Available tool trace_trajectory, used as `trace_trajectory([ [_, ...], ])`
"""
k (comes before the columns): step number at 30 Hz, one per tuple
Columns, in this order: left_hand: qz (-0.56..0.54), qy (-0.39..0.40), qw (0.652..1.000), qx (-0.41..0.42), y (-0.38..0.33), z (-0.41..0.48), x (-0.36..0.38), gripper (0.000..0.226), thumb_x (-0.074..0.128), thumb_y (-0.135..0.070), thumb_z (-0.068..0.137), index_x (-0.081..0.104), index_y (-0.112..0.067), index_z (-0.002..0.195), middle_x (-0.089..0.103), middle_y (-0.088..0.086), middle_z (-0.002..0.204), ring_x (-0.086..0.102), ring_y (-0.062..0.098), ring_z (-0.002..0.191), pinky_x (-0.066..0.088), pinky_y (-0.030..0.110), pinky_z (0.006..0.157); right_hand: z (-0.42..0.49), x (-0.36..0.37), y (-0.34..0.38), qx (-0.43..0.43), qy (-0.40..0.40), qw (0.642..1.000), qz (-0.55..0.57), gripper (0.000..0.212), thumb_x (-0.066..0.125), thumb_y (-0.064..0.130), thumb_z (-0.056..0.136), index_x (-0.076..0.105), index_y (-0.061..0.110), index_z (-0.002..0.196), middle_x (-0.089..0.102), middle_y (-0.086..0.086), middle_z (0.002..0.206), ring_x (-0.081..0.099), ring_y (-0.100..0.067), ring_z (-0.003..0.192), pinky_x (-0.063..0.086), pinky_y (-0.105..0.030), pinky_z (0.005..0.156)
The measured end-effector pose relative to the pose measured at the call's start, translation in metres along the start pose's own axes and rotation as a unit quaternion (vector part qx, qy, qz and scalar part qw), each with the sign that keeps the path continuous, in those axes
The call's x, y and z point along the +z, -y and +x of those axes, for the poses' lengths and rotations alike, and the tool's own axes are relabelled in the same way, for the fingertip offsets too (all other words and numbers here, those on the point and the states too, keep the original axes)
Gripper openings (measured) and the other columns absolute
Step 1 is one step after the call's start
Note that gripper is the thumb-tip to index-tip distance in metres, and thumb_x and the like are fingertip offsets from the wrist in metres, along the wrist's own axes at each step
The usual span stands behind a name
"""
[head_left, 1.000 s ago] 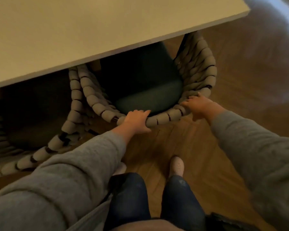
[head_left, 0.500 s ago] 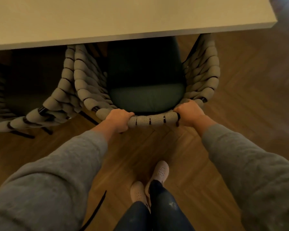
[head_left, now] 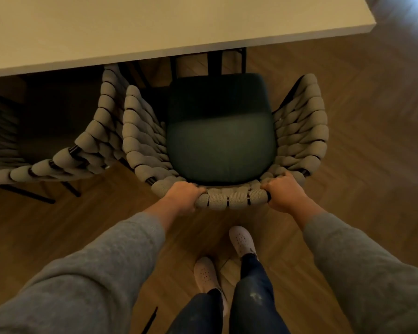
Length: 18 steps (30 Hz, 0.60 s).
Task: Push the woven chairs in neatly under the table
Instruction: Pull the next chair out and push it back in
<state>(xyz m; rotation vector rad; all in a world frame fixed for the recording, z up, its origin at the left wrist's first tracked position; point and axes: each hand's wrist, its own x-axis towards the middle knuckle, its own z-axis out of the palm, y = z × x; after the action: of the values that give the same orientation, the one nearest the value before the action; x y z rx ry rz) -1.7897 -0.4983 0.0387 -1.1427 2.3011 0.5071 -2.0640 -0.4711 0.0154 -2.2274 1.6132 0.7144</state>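
Head, left hand (head_left: 182, 195), right hand (head_left: 284, 192) gripping chair (head_left: 229, 200), cushion (head_left: 221, 145) perhaps green

I see a dim, warm room. Pale light shines on the floor (head_left: 408, 18) top right. It is dark under the table (head_left: 155, 25). Edges look bent.

Herringbone wood floor (head_left: 372, 165) laid throughout; pale perforated shoes noted near centre, one left (head_left: 204, 273), one right (head_left: 241, 241); dark trousers (head_left: 251, 307) above
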Motion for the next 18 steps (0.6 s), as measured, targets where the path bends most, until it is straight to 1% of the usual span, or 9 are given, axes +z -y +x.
trace_trajectory([
  [6,0.008,-0.004,1.000,0.016,-0.013,0.012,-0.014,0.036,0.059,-0.025,0.091,0.052,-0.026,0.126,0.064,0.001,0.111,0.061,0.019,0.101,0.051,0.035,0.090,-0.009,-0.003,-0.021,0.005,-0.002,1.000,0.021,0.019,0.053,0.031,0.091,0.061,0.033,0.108,0.065,0.006,0.102,0.057,-0.017,0.102,0.032,-0.042,0.104],
  [10,0.004,-0.001,1.000,0.010,-0.019,0.035,-0.032,0.037,0.060,-0.025,0.091,0.051,-0.027,0.127,0.063,0.001,0.112,0.060,0.019,0.102,0.050,0.033,0.089,0.003,-0.010,-0.046,0.008,-0.011,1.000,0.023,0.020,0.053,0.031,0.091,0.061,0.034,0.109,0.065,0.007,0.105,0.056,-0.017,0.104,0.032,-0.042,0.104],
  [14,0.010,0.000,1.000,0.005,-0.024,0.064,-0.051,0.039,0.062,-0.028,0.090,0.050,-0.027,0.127,0.063,0.001,0.113,0.060,0.020,0.104,0.050,0.036,0.091,0.018,-0.020,-0.078,0.005,-0.009,1.000,0.024,0.021,0.054,0.032,0.091,0.061,0.035,0.111,0.064,0.006,0.106,0.056,-0.019,0.106,0.032,-0.041,0.102],
  [18,0.022,-0.007,1.000,0.005,-0.030,0.092,-0.069,0.037,0.062,-0.031,0.089,0.051,-0.028,0.125,0.064,0.000,0.109,0.061,0.020,0.101,0.051,0.035,0.086,0.032,-0.030,-0.109,-0.004,-0.009,1.000,0.019,0.020,0.055,0.033,0.090,0.061,0.035,0.109,0.064,0.007,0.104,0.058,-0.018,0.105,0.033,-0.041,0.099],
])
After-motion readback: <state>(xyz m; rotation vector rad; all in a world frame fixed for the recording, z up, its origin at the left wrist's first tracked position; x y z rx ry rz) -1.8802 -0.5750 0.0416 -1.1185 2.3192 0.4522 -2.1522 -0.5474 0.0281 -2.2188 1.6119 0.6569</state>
